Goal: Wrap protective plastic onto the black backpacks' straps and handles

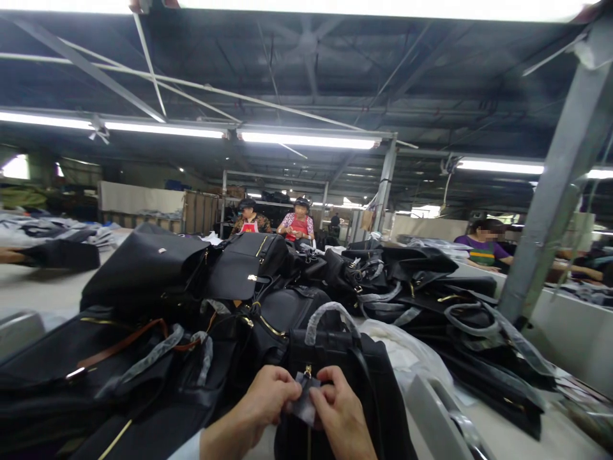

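Note:
In front of me stands a black bag (325, 348) whose looped top handle (330, 313) is wrapped in clear film. From its gold clasp (308, 370) hangs a small clear-plastic-covered tag (304, 409). My left hand (265, 402) pinches the tag's left edge between thumb and fingers. On the opposite edge, my right hand (342, 409) grips the tag the same way, its thumb lying over the front. What is inside the plastic cannot be made out. Part of a gold zipper shows below the tag.
Black bags (153, 268) are heaped to the left and beyond, with a brown strap (124, 345) among them. More bags (479, 345) lie to the right beside crumpled clear plastic (407, 351). A grey metal post (550, 185) rises at the right. Several people sit farther back.

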`<act>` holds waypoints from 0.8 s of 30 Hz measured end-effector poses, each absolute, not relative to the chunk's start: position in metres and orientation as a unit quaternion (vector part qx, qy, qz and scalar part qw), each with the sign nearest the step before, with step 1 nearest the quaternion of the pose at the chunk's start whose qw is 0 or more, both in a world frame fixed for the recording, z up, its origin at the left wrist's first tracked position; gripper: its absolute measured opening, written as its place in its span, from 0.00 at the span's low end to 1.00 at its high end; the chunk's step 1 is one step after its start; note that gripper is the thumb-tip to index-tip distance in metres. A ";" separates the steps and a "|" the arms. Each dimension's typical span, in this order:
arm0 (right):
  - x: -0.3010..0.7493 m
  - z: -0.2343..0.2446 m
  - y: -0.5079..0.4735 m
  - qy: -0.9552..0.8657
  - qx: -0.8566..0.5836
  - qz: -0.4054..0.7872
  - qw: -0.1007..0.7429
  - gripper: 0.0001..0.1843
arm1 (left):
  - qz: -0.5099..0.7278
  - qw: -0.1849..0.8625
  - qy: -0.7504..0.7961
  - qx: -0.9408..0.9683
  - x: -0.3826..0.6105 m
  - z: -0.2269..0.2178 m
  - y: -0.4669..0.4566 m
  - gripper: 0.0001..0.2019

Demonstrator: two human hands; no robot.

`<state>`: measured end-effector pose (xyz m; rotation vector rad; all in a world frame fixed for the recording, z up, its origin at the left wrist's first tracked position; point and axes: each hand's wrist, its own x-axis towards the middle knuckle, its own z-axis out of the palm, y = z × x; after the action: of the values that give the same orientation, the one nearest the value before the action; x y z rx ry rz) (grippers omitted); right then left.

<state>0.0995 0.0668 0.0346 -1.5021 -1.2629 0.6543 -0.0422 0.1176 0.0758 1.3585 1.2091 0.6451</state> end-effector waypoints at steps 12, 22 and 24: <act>0.093 0.037 0.068 -0.489 -0.613 0.275 0.556 0.18 | 0.303 0.601 0.486 0.557 -0.037 0.059 0.117 0.06; 0.090 0.036 0.073 -0.472 -0.596 0.280 0.587 0.21 | 0.341 0.610 0.485 0.526 -0.037 0.062 0.111 0.13; 0.092 0.038 0.070 -0.465 -0.588 0.300 0.590 0.23 | 0.339 0.614 0.491 0.517 -0.037 0.065 0.109 0.13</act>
<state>0.0916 0.0702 0.0382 -1.3686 -1.0827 0.6994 -0.0373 0.1086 0.0648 1.1919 1.1317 0.7826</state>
